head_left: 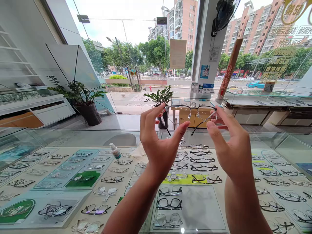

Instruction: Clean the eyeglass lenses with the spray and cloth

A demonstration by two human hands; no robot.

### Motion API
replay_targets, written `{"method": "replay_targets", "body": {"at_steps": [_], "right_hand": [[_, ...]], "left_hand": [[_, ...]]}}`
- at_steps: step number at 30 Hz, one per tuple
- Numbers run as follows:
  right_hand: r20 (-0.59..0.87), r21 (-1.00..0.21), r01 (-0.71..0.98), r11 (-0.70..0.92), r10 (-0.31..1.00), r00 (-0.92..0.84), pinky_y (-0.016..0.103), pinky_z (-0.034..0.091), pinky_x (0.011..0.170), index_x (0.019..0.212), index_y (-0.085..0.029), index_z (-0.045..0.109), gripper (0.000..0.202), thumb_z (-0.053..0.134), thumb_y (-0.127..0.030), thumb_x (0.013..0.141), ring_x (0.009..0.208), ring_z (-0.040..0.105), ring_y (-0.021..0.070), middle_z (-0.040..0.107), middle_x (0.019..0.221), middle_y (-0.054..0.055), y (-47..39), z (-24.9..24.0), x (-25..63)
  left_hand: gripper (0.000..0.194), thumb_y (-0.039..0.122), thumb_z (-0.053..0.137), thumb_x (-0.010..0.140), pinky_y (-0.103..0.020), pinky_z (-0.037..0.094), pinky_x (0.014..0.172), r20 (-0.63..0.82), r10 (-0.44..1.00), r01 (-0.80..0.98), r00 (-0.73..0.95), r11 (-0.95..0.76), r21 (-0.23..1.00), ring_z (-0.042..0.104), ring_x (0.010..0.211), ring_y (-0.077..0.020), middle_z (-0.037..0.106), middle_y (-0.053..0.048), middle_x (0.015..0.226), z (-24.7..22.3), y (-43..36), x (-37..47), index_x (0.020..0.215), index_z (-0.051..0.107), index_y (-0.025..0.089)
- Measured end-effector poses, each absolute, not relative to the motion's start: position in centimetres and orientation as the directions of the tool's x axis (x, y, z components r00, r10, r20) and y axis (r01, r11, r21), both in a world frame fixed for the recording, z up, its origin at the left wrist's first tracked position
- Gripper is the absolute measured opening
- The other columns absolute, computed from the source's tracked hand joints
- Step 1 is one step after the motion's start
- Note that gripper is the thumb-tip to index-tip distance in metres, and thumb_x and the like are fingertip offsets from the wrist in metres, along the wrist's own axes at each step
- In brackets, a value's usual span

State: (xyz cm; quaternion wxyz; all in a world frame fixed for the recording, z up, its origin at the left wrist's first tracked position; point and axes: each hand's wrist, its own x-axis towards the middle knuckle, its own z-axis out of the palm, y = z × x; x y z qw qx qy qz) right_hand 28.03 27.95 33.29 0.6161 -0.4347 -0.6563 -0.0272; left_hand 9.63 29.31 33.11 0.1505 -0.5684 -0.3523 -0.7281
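Observation:
A pair of eyeglasses [194,107] with a dark upper rim and clear lenses is held up above the glass display counter. My left hand [158,136] pinches its left end near the hinge, with the thumb apart below the lens. At the other end, my right hand [229,139] grips the frame by the right hinge between thumb and fingers. Both temples are unfolded, their dark tips pointing down. Beneath my hands, rows of eyeglasses [203,166] lie inside the counter.
A small spray bottle [115,151] stands on the counter left of my forearm, beside a pale cloth [139,152]. Past the counter are potted plants [89,113], another glass showcase [258,104] and large windows facing a street. A fan [225,14] hangs on the pillar.

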Motion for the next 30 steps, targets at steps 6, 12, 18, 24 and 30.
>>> {"method": "replay_targets", "body": {"at_steps": [6,12,18,24,30], "right_hand": [[0.843,-0.483,0.616,0.623,0.52,0.135,0.056,0.065,0.094,0.15,-0.023,0.067,0.053,0.065,-0.048,0.103,0.107,0.077,0.0309,0.079,0.129,0.013,28.04,33.3,28.16],[0.858,-0.467,0.621,0.629,0.492,0.145,0.052,0.066,0.088,0.146,-0.023,0.069,0.052,0.068,-0.049,0.101,0.102,0.076,0.0284,0.079,0.126,0.013,27.84,33.51,28.18],[0.877,-0.446,0.632,0.634,0.451,0.165,0.05,0.066,0.087,0.145,-0.024,0.07,0.051,0.072,-0.048,0.1,0.101,0.075,0.0275,0.08,0.123,0.012,27.65,33.61,28.13],[0.891,-0.427,0.653,0.625,0.412,0.188,0.047,0.067,0.08,0.146,-0.026,0.07,0.053,0.076,-0.047,0.097,0.098,0.076,0.0265,0.079,0.123,0.01,27.53,33.64,28.15],[0.909,-0.4,0.664,0.632,0.366,0.199,0.046,0.067,0.081,0.144,-0.028,0.071,0.051,0.078,-0.045,0.097,0.097,0.074,0.0255,0.079,0.121,0.009,27.44,33.66,28.18]], "left_hand": [[0.059,0.042,0.094,0.082,-0.037,0.059,0.086,0.929,0.196,0.61,-0.313,-0.708,0.356,0.069,0.108,-0.0222,0.074,-0.007,0.121,33.1,29.34,9.67,0.132,0.07,0.024],[0.057,0.041,0.093,0.083,-0.037,0.06,0.086,0.922,0.222,0.589,-0.316,-0.716,0.374,0.069,0.107,-0.0218,0.074,-0.007,0.121,33.08,29.49,9.59,0.133,0.07,0.025],[0.055,0.042,0.091,0.085,-0.039,0.061,0.089,0.905,0.279,0.557,-0.321,-0.718,0.418,0.07,0.11,-0.0228,0.074,-0.007,0.122,32.97,29.74,9.55,0.134,0.07,0.026],[0.053,0.042,0.087,0.089,-0.043,0.061,0.095,0.89,0.347,0.541,-0.295,-0.708,0.455,0.071,0.113,-0.0243,0.074,-0.008,0.124,32.88,29.82,9.49,0.136,0.069,0.026],[0.052,0.044,0.084,0.091,-0.044,0.06,0.097,0.883,0.387,0.544,-0.267,-0.695,0.47,0.071,0.115,-0.0253,0.076,-0.009,0.123,32.9,29.8,9.53,0.136,0.069,0.024]]}}
